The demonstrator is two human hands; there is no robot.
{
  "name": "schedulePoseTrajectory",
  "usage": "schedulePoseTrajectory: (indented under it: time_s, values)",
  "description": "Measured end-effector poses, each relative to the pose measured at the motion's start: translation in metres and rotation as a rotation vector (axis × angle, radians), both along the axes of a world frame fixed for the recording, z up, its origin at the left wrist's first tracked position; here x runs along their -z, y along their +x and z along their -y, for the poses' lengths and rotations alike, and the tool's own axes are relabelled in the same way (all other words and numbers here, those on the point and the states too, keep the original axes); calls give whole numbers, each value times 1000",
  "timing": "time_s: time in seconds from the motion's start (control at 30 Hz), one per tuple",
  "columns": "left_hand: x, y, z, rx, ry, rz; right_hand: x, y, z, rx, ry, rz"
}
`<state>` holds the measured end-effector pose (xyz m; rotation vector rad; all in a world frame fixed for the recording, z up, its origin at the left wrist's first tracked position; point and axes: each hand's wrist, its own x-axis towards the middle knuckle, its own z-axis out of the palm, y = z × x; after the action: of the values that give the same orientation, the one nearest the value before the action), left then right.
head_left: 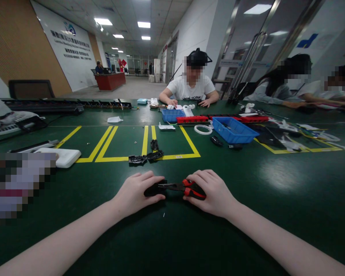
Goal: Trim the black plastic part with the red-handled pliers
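Black part (154,188) in left hand (136,191), pliers (176,186) in right hand (212,191)

The left hand's fingers (155,179) pinch the black part, with the thumb on its near side and the other fingers over its far side. The right hand is curled around the red-and-black handles of the pliers, which lie between the 2 hands with their nose pointing left. The tips overlap the black part in view; whether they grip it, I cannot tell.

Nearer the person, a white sliver (163,215) lies on the green surface (189,241). Just beyond the hands, 3 black pieces (137,160) lie close together by the yellow tape (145,140). To their left is a white box (67,158) with rounded corners.

To the right, a blue bin (235,133) stands tilted in view, 2 small dark pieces (216,141) in front of it and a white ring (202,129) to its left. Behind the ring are red strips (192,119) and a smaller blue bin (172,115).

On the far side, a person (191,84) in a white shirt and black headgear has both hands at the surface. At the right, 2 more people (276,90) sit along it.
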<state>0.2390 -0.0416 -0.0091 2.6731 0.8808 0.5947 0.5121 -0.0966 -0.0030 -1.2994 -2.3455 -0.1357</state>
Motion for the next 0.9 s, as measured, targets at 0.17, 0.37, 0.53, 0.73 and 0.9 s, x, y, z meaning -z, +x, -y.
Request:
schedulePoseTrajectory:
  time_s: [0.17, 0.37, 0.53, 0.73, 0.9]
  values:
    - [-4, 0, 1, 20, -36, -36, -2, -1, 3, 5, -56, -6]
    - [-1, 1, 0, 8, -17, -47, -1, -1, 2, 3, -63, -9]
    - [3, 1, -2, 6, 12, -56, -1, 0, 2, 1, -53, -1]
    - [1, 0, -2, -8, -12, -54, -1, 0, 3, 5, -45, 1]
    - [-1, 1, -1, 0, -37, -78, 0, -1, 2, 2, -70, 10]
